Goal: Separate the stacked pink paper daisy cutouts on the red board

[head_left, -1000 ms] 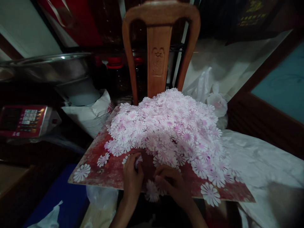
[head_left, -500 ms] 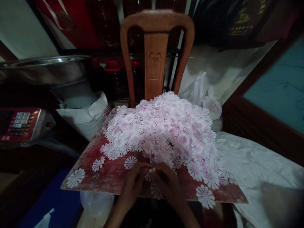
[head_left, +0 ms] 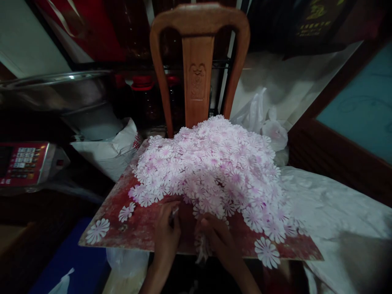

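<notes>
A large heap of white-and-pink flower-shaped cutouts [head_left: 208, 163] lies on a worn red board [head_left: 141, 232]. My left hand [head_left: 167, 228] is over the board's front part, its fingers closed on a flower cutout [head_left: 174, 210] of which only a pale edge shows. Beside it, my right hand [head_left: 217, 237] pinches several flower cutouts [head_left: 202, 247] gathered in a blurred bunch that hangs over the front edge. One loose flower cutout [head_left: 98, 230] rests at the left corner, and another lies on the front edge to the right of my hands.
The board rests against a carved wooden chair back [head_left: 198, 77]. At left are a steel basin [head_left: 61, 92], a white sack [head_left: 113, 149] and a red scale with buttons [head_left: 27, 163]. A big white sack [head_left: 330, 208] lies at right, near tied plastic bags [head_left: 274, 132].
My hands have moved apart. The loose flower that lay by my left hand no longer shows on the board. The bunch at my right hand has turned, and the view has shifted slightly.
</notes>
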A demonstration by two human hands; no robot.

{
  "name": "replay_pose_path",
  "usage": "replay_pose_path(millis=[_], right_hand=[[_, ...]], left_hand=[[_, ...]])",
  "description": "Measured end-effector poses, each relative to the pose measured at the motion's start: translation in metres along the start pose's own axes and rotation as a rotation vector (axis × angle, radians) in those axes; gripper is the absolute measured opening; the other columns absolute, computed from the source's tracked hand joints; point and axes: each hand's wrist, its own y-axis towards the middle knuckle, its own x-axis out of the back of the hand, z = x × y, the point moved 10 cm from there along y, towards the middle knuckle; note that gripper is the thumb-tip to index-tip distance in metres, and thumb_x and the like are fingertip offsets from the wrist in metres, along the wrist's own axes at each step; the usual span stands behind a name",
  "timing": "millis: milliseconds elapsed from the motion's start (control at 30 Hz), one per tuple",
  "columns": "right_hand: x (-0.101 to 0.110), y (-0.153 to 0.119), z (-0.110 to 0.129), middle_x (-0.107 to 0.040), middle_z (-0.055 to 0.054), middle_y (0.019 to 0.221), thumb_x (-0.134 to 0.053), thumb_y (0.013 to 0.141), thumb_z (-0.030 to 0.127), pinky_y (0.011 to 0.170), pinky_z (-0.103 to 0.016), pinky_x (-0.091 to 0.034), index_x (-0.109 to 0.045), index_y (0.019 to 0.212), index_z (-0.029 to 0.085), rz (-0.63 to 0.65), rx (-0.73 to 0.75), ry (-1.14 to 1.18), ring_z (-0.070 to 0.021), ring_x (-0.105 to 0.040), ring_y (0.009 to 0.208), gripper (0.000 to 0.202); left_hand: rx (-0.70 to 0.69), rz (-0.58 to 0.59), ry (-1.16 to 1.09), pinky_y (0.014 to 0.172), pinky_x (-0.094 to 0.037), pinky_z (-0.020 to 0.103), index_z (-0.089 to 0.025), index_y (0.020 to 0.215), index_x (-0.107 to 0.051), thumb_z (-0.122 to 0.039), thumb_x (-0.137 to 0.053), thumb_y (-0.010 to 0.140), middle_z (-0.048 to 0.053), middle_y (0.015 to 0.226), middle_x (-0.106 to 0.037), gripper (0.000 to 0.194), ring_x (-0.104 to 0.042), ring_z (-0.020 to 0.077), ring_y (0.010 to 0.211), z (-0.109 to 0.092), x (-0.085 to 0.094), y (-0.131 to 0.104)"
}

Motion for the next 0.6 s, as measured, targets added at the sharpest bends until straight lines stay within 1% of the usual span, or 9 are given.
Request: replay_pose_path(millis=[100, 167, 200, 233, 267, 333, 400, 500, 600], right_hand=[[0.007, -0.002, -0.007, -0.059, -0.002, 0.09, -0.038, 0.092, 0.037, 0.084, -0.022, -0.041, -0.062, 0.087, 0.019, -0.053, -0.058, 0.021, -0.0115, -0.055, 0.09, 0.03], [0.008, -0.003, -0.01, -0.058, -0.002, 0.104, -0.042, 0.09, 0.038, 0.089, -0.024, -0.041, -0.058, 0.105, 0.022, -0.061, -0.092, 0.051, -0.013, -0.053, 0.1, 0.026], [0.009, -0.003, -0.01, -0.055, -0.003, 0.113, -0.046, 0.088, 0.038, 0.092, -0.025, -0.041, -0.052, 0.114, 0.024, -0.059, -0.096, 0.059, -0.0136, -0.052, 0.103, 0.03], [0.008, -0.002, -0.01, -0.052, -0.004, 0.119, -0.052, 0.085, 0.037, 0.094, -0.027, -0.041, -0.047, 0.121, 0.025, -0.054, -0.091, 0.06, -0.014, -0.051, 0.104, 0.038], [0.006, -0.002, -0.009, -0.051, -0.005, 0.121, -0.057, 0.082, 0.036, 0.093, -0.028, -0.042, -0.044, 0.125, 0.025, -0.036, -0.08, 0.054, -0.0141, -0.052, 0.102, 0.046], [-0.001, 0.0, -0.008, -0.055, -0.005, 0.114, -0.066, 0.074, 0.034, 0.086, -0.027, -0.045, -0.046, 0.123, 0.024, 0.021, -0.051, 0.042, -0.0133, -0.055, 0.091, 0.054], [-0.006, 0.001, -0.009, -0.06, -0.003, 0.101, -0.071, 0.069, 0.032, 0.079, -0.025, -0.047, -0.051, 0.117, 0.024, 0.055, -0.028, 0.041, -0.0122, -0.056, 0.084, 0.052], [-0.007, 0.002, -0.01, -0.061, -0.002, 0.096, -0.069, 0.071, 0.029, 0.076, -0.023, -0.046, -0.052, 0.115, 0.023, 0.039, -0.003, 0.055, -0.0113, -0.056, 0.081, 0.047], [-0.007, 0.001, -0.01, -0.063, -0.002, 0.094, -0.065, 0.074, 0.025, 0.076, -0.024, -0.045, -0.052, 0.117, 0.023, 0.041, 0.011, 0.034, -0.0112, -0.057, 0.08, 0.044]], left_hand=[[0.09, 0.079, -0.162, 0.09, -0.049, 0.027, -0.021, 0.101, -0.059, -0.039, -0.052, 0.076, 0.004, 0.111, -0.06, 0.032, -0.057, 0.0119, 0.102, 0.009, -0.009, -0.004], [0.152, 0.169, -0.276, 0.083, -0.053, 0.022, -0.02, 0.104, -0.058, -0.04, -0.056, 0.073, 0.005, 0.107, -0.062, 0.037, -0.061, 0.0108, 0.094, 0.011, -0.018, -0.01], [0.165, 0.217, -0.315, 0.083, -0.053, 0.021, -0.019, 0.105, -0.058, -0.04, -0.057, 0.073, 0.004, 0.105, -0.064, 0.038, -0.062, 0.0101, 0.092, 0.01, -0.022, -0.014], [0.16, 0.261, -0.336, 0.085, -0.053, 0.02, -0.019, 0.105, -0.059, -0.039, -0.058, 0.072, 0.004, 0.102, -0.065, 0.039, -0.063, 0.0094, 0.092, 0.007, -0.025, -0.016], [0.145, 0.296, -0.341, 0.088, -0.052, 0.019, -0.019, 0.106, -0.059, -0.038, -0.058, 0.072, 0.003, 0.099, -0.066, 0.038, -0.063, 0.009, 0.093, 0.004, -0.027, -0.018], [0.121, 0.325, -0.339, 0.092, -0.05, 0.019, -0.019, 0.107, -0.058, -0.037, -0.057, 0.074, 0.003, 0.097, -0.067, 0.038, -0.062, 0.0081, 0.094, 0.0, -0.027, -0.02], [0.122, 0.315, -0.356, 0.091, -0.051, 0.018, -0.019, 0.109, -0.056, -0.037, -0.055, 0.076, 0.003, 0.097, -0.066, 0.038, -0.062, 0.0076, 0.095, 0.0, -0.025, -0.02], [0.14, 0.296, -0.422, 0.08, -0.054, 0.017, -0.019, 0.109, -0.053, -0.035, -0.056, 0.075, 0.004, 0.095, -0.065, 0.038, -0.063, 0.0075, 0.087, 0.004, -0.025, -0.019], [0.077, 0.259, -0.43, 0.074, -0.054, 0.016, -0.017, 0.102, -0.056, -0.032, -0.061, 0.072, 0.006, 0.098, -0.062, 0.034, -0.062, 0.0088, 0.087, 0.002, -0.023, -0.018]])
